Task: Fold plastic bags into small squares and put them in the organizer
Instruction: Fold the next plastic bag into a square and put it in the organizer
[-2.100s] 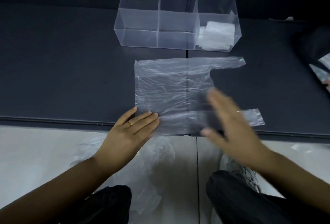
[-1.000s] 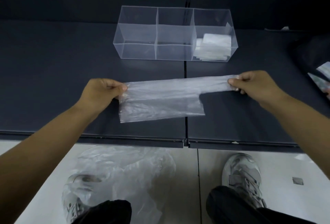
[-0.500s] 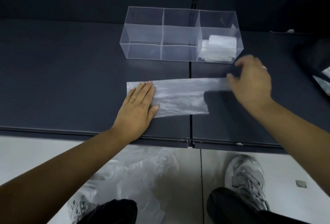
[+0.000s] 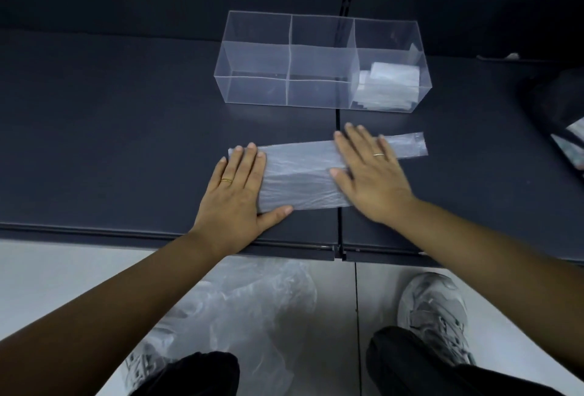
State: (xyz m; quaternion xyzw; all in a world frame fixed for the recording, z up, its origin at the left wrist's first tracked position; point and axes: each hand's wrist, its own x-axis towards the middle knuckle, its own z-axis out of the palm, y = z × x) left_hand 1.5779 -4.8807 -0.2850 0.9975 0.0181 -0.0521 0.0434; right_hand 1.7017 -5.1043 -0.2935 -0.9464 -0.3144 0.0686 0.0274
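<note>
Head view, clear organizer [image 4: 257, 59] at 12 o'clock – folded bags [image 4: 387, 87] in its right compartment only, left hand [image 4: 235, 188] and right hand [image 4: 369, 171] spread flat, gripping nothing – pressing plastic bag [image 4: 300, 179] strip onto dark shelf [image 4: 110, 149].

Left hand [image 4: 235, 188] and right hand [image 4: 369, 171] lie flat, fingers spread.

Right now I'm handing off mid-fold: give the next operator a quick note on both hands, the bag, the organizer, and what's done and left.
Left hand: flat, open, pressing the left end of the plastic bag.
Right hand: flat, open, on the bag's right part; handle strip sticks out past it.
Bag: folded into a long strip on the dark table.
Organizer: behind the bag; folded bags in its right compartment, the others look empty.
Left: fold the strip into a square, place it. More loose plastic lies on the floor.
</note>
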